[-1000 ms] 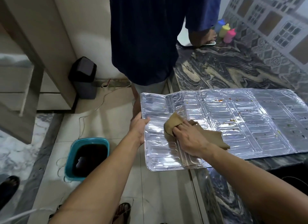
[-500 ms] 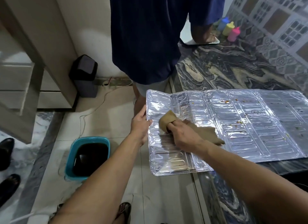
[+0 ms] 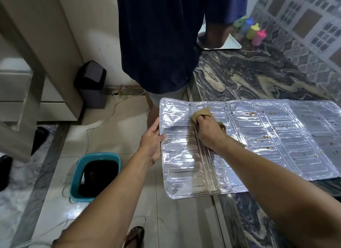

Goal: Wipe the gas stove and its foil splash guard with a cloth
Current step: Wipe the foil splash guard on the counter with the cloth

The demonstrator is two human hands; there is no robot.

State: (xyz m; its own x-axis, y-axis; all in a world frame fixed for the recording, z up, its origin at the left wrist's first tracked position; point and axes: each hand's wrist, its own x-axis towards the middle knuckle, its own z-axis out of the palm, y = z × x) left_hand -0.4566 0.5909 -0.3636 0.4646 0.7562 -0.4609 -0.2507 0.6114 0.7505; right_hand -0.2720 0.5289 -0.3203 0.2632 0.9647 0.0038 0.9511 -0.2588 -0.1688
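The silver foil splash guard (image 3: 258,144) lies unfolded flat on the dark marbled counter (image 3: 254,77), its left panel jutting past the counter edge over the floor. Brown food specks dot its middle and right panels. My right hand (image 3: 208,129) grips a tan cloth (image 3: 200,113) and presses it on the foil near the far edge of the left panels. My left hand (image 3: 152,140) holds the guard's left edge, thumb on top. No stove is in view.
A person in dark blue clothes (image 3: 162,35) stands just beyond the guard. On the floor sit a teal bin (image 3: 96,175) with a dark inside and a small black bin (image 3: 92,83). Coloured bottles (image 3: 254,30) stand at the far counter end.
My right hand has slid the cloth away from me, towards the far edge of the foil. The left hand stayed gripping the left edge. The camera shifted slightly.
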